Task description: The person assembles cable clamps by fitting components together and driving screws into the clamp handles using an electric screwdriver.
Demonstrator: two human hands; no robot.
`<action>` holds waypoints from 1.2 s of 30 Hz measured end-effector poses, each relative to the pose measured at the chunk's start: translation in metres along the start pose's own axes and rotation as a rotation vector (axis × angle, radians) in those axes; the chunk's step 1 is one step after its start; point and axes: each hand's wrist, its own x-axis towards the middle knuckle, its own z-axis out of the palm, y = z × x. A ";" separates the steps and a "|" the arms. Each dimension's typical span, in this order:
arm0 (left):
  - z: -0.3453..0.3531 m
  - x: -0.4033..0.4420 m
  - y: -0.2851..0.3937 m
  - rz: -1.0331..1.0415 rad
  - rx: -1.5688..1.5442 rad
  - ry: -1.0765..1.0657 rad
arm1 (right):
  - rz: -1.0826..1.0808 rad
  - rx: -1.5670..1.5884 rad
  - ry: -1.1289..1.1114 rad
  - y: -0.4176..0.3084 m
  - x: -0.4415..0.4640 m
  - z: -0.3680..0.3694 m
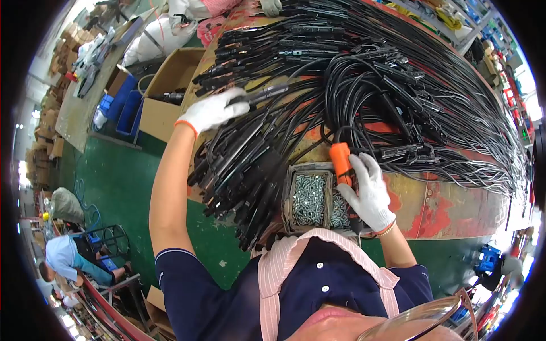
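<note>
My left hand (213,112), in a white glove with an orange cuff, is at the left side of the cable pile. Its fingers are apart around the near end of a black cable handle (272,92), with no clear grip on it. My right hand (372,196), gloved too, is wrapped round an orange-and-black power screwdriver (341,162). The tool's lower part is partly covered by the hand and lies over the right side of a divided box of small silver screws (309,199). A bunch of black clamp-like handles (244,165) lies between my hands.
Many black cables (455,96) spread over the worn red-and-yellow table (443,210). An open cardboard box (156,116) and blue bins (129,111) stand left. On the green floor (116,170), a person in a light blue shirt (65,256) sits at lower left.
</note>
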 end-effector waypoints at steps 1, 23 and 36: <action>0.011 0.014 -0.019 0.163 0.078 0.086 | -0.115 -0.116 0.123 -0.005 0.009 -0.012; 0.043 -0.012 -0.008 0.177 -0.026 -0.169 | -0.520 -0.499 -0.196 0.036 0.258 0.025; 0.033 0.048 -0.077 0.209 0.544 0.445 | -0.451 -0.630 -0.081 0.054 0.297 0.084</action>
